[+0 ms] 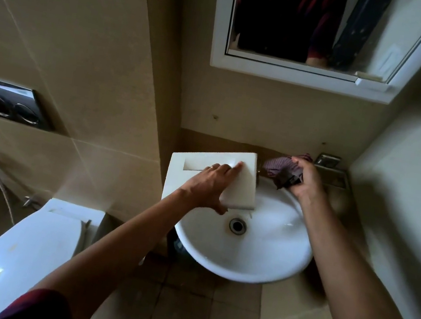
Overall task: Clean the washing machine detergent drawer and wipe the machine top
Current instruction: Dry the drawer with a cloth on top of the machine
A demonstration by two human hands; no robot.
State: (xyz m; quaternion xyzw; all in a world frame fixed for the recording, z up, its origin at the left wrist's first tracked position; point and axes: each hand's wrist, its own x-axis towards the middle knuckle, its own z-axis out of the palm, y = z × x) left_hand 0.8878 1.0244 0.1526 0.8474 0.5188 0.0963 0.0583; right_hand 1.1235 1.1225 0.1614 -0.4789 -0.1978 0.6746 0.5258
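Note:
The white detergent drawer is held over the left rim of a round white sink, its front panel facing up with a recessed handle slot. My left hand grips the drawer across the panel, fingers on top and thumb at the near edge. A crumpled purple checked cloth is bunched at the back of the sink, and my right hand is closed around it. The tap is hidden behind the cloth and drawer.
A white toilet with closed lid stands at lower left, with a chrome flush plate and a hand-spray hose on the wall above. A mirror hangs over the sink. A metal holder sits in the right corner.

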